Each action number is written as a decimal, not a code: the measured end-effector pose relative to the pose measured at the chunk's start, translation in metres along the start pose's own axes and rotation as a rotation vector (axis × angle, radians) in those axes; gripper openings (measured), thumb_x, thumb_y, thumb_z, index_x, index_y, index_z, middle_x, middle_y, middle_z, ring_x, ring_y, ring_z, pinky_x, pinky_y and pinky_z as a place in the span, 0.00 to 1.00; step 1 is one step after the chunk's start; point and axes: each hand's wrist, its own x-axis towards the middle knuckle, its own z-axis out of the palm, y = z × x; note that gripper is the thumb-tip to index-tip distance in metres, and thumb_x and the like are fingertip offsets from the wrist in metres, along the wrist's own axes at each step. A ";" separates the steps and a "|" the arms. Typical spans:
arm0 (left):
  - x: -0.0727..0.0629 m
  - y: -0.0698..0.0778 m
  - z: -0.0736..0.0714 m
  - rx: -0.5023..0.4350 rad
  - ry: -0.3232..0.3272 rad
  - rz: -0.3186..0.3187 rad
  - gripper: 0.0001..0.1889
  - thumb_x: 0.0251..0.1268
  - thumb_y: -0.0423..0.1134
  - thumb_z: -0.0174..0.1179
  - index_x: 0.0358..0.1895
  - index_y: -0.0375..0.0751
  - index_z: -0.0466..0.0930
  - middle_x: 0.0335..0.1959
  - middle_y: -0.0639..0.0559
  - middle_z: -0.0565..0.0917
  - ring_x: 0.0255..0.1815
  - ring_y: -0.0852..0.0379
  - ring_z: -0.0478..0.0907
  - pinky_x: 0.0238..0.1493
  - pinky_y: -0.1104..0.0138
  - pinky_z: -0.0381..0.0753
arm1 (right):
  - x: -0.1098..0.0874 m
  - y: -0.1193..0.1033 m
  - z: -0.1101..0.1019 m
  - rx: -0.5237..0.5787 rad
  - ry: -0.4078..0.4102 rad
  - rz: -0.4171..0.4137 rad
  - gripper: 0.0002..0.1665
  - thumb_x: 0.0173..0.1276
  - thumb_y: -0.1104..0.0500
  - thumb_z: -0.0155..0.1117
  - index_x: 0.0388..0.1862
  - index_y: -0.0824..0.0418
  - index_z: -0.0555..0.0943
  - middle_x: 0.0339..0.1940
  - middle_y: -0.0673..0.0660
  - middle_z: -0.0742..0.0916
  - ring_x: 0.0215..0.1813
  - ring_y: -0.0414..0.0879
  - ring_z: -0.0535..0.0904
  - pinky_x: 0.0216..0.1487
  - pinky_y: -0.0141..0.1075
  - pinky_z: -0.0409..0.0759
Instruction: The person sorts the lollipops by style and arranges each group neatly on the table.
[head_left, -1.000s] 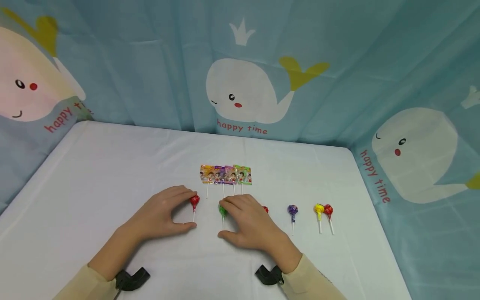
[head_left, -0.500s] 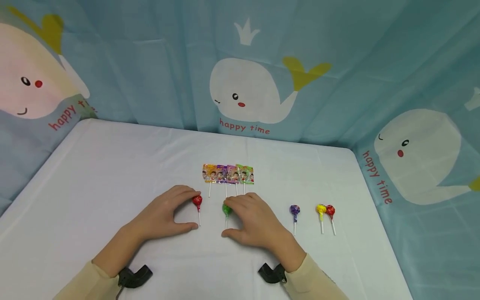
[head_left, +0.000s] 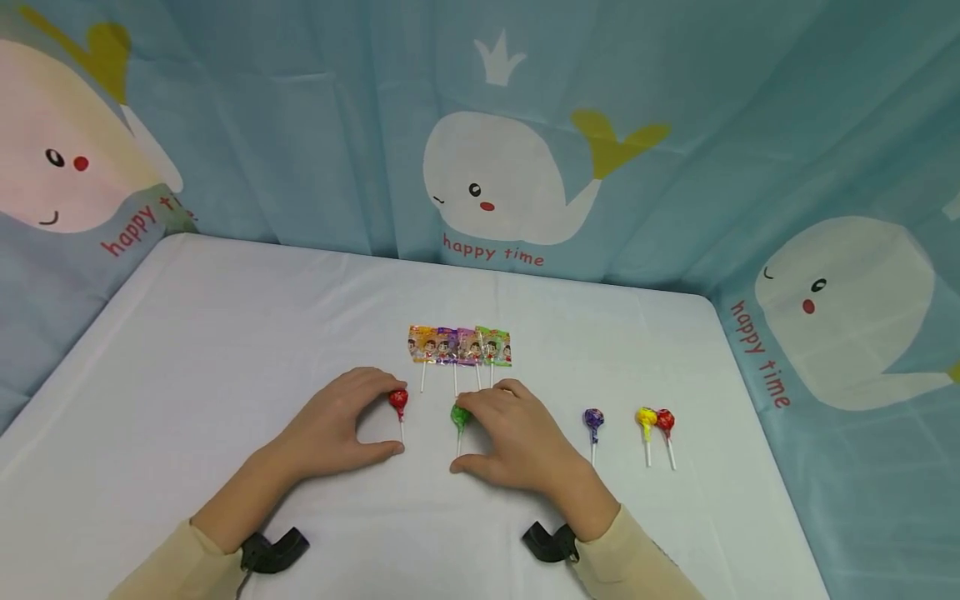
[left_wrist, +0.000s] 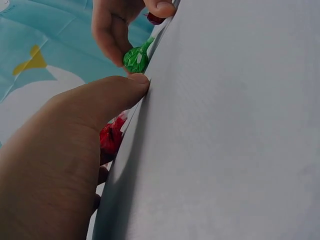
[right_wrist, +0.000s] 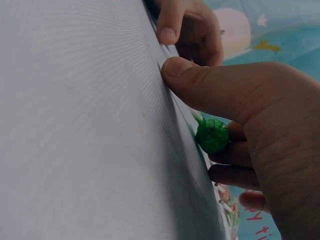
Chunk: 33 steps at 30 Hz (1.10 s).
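Near the middle of the white table, my left hand (head_left: 337, 427) holds a red lollipop (head_left: 398, 400) lengthwise, its fingers at the candy head and its thumb by the stick's end. To the right, my right hand (head_left: 521, 442) spans a green lollipop (head_left: 459, 415) in the same manner, thumb low by the stick. In the right wrist view the fingers lie against the green candy head (right_wrist: 212, 136). The left thumb partly covers the red candy (left_wrist: 111, 137) in the left wrist view. Beside the right hand there, a dark red candy (left_wrist: 155, 19) peeks out.
Several flat-wrapped lollipops (head_left: 459, 346) lie in an overlapping row behind the hands, sticks toward me. Off to the right are a purple lollipop (head_left: 594, 419), a yellow lollipop (head_left: 646, 419) and another red lollipop (head_left: 665, 421). A blue whale-print curtain (head_left: 337, 167) borders the table (head_left: 300, 308).
The whole head view has shifted slightly. Against the wrapped row, my right hand and the green lollipop have slid a little to the right. The red candy once visible behind that hand is now hidden.
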 end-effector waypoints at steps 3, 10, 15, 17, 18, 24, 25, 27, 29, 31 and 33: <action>0.001 0.003 0.001 0.006 -0.003 0.002 0.43 0.50 0.57 0.87 0.71 0.48 0.82 0.65 0.59 0.83 0.70 0.53 0.76 0.72 0.49 0.77 | 0.000 0.002 0.000 0.002 0.014 -0.022 0.45 0.59 0.30 0.83 0.65 0.57 0.84 0.57 0.48 0.90 0.59 0.43 0.86 0.70 0.42 0.76; 0.002 0.007 0.004 0.023 0.025 0.007 0.43 0.50 0.58 0.86 0.71 0.48 0.83 0.65 0.59 0.82 0.68 0.54 0.76 0.69 0.50 0.79 | 0.000 0.003 0.004 -0.001 0.034 -0.060 0.43 0.61 0.31 0.81 0.65 0.58 0.83 0.57 0.48 0.90 0.58 0.44 0.85 0.70 0.42 0.76; 0.001 0.005 0.005 0.016 0.036 0.022 0.43 0.49 0.56 0.86 0.72 0.48 0.84 0.64 0.59 0.82 0.67 0.54 0.76 0.69 0.51 0.78 | 0.000 0.002 0.004 -0.022 0.040 -0.079 0.44 0.63 0.31 0.79 0.67 0.59 0.84 0.60 0.51 0.90 0.61 0.45 0.85 0.69 0.43 0.77; 0.001 0.005 0.005 0.011 0.033 0.025 0.43 0.50 0.55 0.86 0.72 0.48 0.83 0.64 0.58 0.82 0.68 0.53 0.76 0.70 0.50 0.77 | 0.000 0.001 0.004 -0.029 0.041 -0.082 0.45 0.63 0.31 0.79 0.67 0.60 0.84 0.61 0.52 0.90 0.61 0.46 0.85 0.69 0.43 0.77; 0.001 0.005 0.005 0.009 0.031 0.027 0.44 0.49 0.55 0.86 0.73 0.48 0.83 0.65 0.58 0.82 0.68 0.53 0.76 0.71 0.49 0.77 | 0.000 0.001 0.004 -0.031 0.041 -0.083 0.45 0.63 0.31 0.79 0.67 0.60 0.84 0.61 0.52 0.90 0.61 0.47 0.85 0.69 0.43 0.77; 0.002 0.004 0.003 -0.011 0.008 0.015 0.45 0.50 0.55 0.86 0.74 0.47 0.80 0.67 0.59 0.83 0.70 0.52 0.77 0.74 0.45 0.73 | 0.001 0.001 0.005 -0.006 0.058 -0.084 0.45 0.63 0.33 0.80 0.68 0.62 0.84 0.62 0.55 0.90 0.62 0.49 0.85 0.69 0.45 0.78; 0.002 0.005 0.003 -0.016 0.004 0.013 0.44 0.51 0.55 0.86 0.73 0.48 0.80 0.67 0.59 0.83 0.70 0.53 0.77 0.75 0.45 0.72 | 0.001 0.000 0.005 0.000 0.062 -0.084 0.45 0.63 0.34 0.80 0.68 0.63 0.84 0.62 0.55 0.90 0.62 0.50 0.85 0.70 0.45 0.78; 0.002 0.005 0.002 -0.019 0.003 0.013 0.43 0.51 0.55 0.86 0.72 0.49 0.81 0.66 0.61 0.83 0.69 0.54 0.77 0.74 0.46 0.73 | 0.002 0.000 0.006 0.007 0.066 -0.084 0.45 0.64 0.34 0.80 0.68 0.63 0.84 0.63 0.55 0.90 0.63 0.50 0.84 0.71 0.45 0.78; 0.002 0.004 0.002 -0.025 0.005 0.022 0.42 0.50 0.55 0.86 0.71 0.49 0.82 0.65 0.61 0.84 0.69 0.54 0.78 0.74 0.46 0.73 | 0.004 0.000 0.007 0.010 0.078 -0.089 0.44 0.64 0.34 0.79 0.68 0.63 0.84 0.63 0.55 0.89 0.64 0.50 0.84 0.72 0.44 0.77; 0.002 0.003 0.002 -0.029 0.007 0.031 0.42 0.50 0.55 0.87 0.70 0.49 0.82 0.65 0.62 0.84 0.68 0.54 0.78 0.74 0.47 0.73 | 0.006 0.000 0.008 0.015 0.095 -0.100 0.44 0.64 0.35 0.79 0.68 0.63 0.84 0.63 0.55 0.89 0.64 0.49 0.84 0.72 0.43 0.77; 0.003 0.003 0.002 -0.031 0.010 0.039 0.42 0.50 0.55 0.87 0.70 0.49 0.82 0.65 0.62 0.84 0.68 0.54 0.78 0.73 0.48 0.73 | 0.008 0.001 0.009 0.024 0.120 -0.113 0.44 0.64 0.35 0.79 0.68 0.63 0.84 0.62 0.54 0.89 0.63 0.49 0.84 0.72 0.43 0.78</action>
